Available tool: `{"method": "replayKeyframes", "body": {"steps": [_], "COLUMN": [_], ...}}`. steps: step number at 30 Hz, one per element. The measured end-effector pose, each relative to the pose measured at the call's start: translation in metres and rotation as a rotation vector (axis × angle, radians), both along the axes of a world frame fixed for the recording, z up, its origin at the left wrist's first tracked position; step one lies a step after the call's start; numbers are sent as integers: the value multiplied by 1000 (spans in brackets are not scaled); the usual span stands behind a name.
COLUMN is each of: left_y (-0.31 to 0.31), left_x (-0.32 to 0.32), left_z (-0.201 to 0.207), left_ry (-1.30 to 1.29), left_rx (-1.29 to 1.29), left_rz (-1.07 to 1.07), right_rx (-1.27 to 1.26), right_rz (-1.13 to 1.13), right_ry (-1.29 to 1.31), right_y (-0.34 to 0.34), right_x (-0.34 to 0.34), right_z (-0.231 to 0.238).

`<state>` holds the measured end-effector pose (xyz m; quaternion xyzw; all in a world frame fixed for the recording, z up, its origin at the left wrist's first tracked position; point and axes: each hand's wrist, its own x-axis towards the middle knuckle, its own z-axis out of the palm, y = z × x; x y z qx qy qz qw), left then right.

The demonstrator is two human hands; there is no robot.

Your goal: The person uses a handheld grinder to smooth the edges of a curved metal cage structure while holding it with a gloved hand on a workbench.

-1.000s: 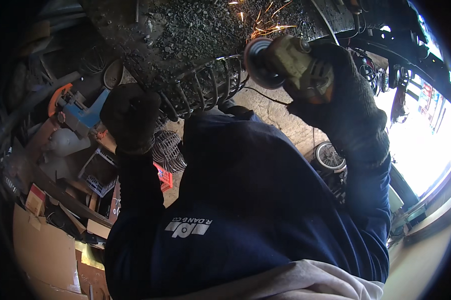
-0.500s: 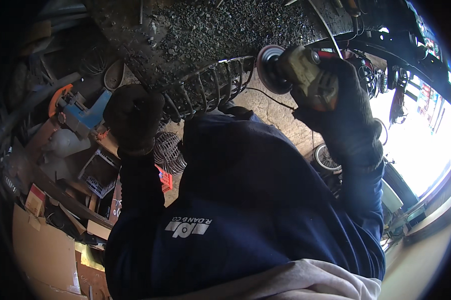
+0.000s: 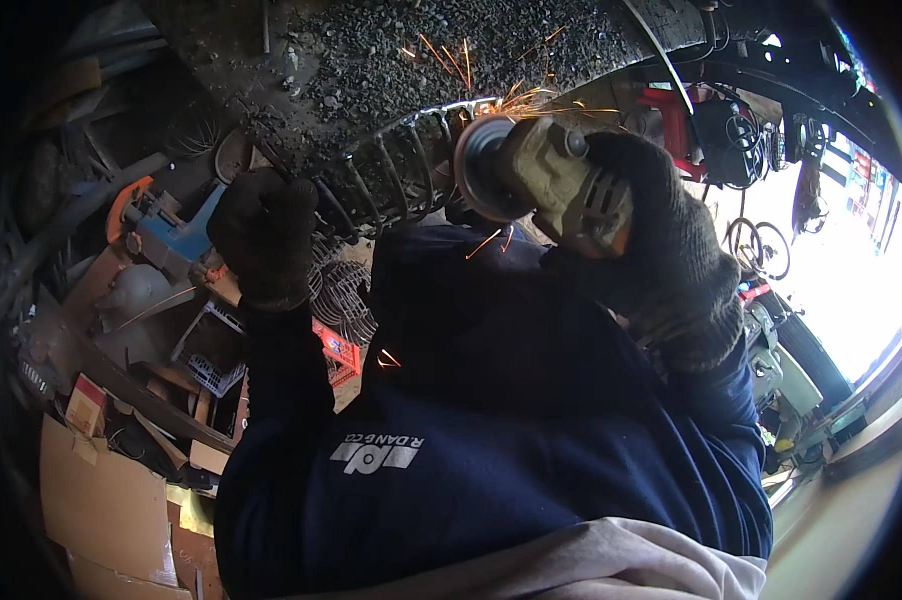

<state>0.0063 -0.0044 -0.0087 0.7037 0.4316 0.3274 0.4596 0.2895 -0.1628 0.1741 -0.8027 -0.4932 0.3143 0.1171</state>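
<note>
My right hand (image 3: 671, 260), in a dark knitted glove, grips an angle grinder (image 3: 586, 195) by its body. The grinder's disc (image 3: 483, 165) meets the right part of a dark metal frame with curved bars (image 3: 401, 165), and orange sparks (image 3: 519, 105) fly from there. My left hand (image 3: 263, 238), gloved too, is closed in a fist at the frame's left end. Its fingertips and the exact grip there are in shadow. The frame lies along the near edge of a dark workbench (image 3: 221, 60).
Dark metal grit (image 3: 451, 50) covers the bench top. At the left are a blue and orange tool (image 3: 176, 225), a crate (image 3: 216, 350) and cardboard (image 3: 101, 490). Wire coils (image 3: 343, 300) and a red crate (image 3: 339, 350) sit below my left hand. A bicycle wheel (image 3: 771, 250) stands at the right.
My right hand has brought the grinder left and down onto the metal frame. Sparks now fly where none showed before. My left hand has stayed almost in place.
</note>
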Motion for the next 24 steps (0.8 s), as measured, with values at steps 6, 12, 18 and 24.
{"method": "replayKeyframes", "body": {"steps": [6,12,18,24], "left_y": [-4,-1,2,0], "left_x": [2,7,7,7], "left_z": [-4,5,4,2], "left_ry": [-35,-18,-46,-75], "left_rx": [-28,26,33,-4], "left_rz": [53,6,-24,-3], "right_rx": [21,10,84,55], "right_rz": [2,-118,-83,-27], "right_ry": [-13,9,-35,-8], "right_y": [1,-19,-14,-9], "right_x": [-1,2,7,4], "right_z": [-3,-10,-16,-10]}}
